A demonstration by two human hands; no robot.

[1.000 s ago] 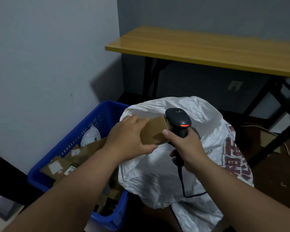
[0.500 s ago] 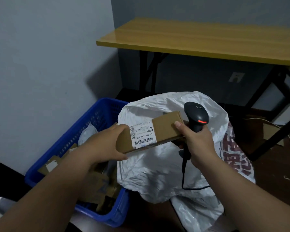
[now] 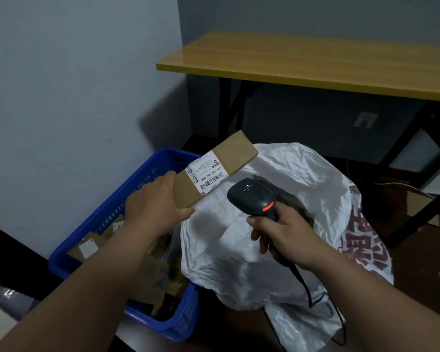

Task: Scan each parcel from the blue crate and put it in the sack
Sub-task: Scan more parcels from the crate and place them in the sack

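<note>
We see the left hand [image 3: 153,201] gripping the near end of a long cardboard parcel [image 3: 215,168], held tilted above the edge between the blue crate [image 3: 160,323] and the white sack [image 3: 277,224]. Its white label [image 3: 206,174] with barcodes faces up. The right hand [image 3: 282,235] is curled around the handle of a black scanner [image 3: 252,196], just beside the parcel, a red light glowing on its head. More parcels lie in the crate.

Head camera looks steeply down, close above the hands [image 3: 285,229].
</note>
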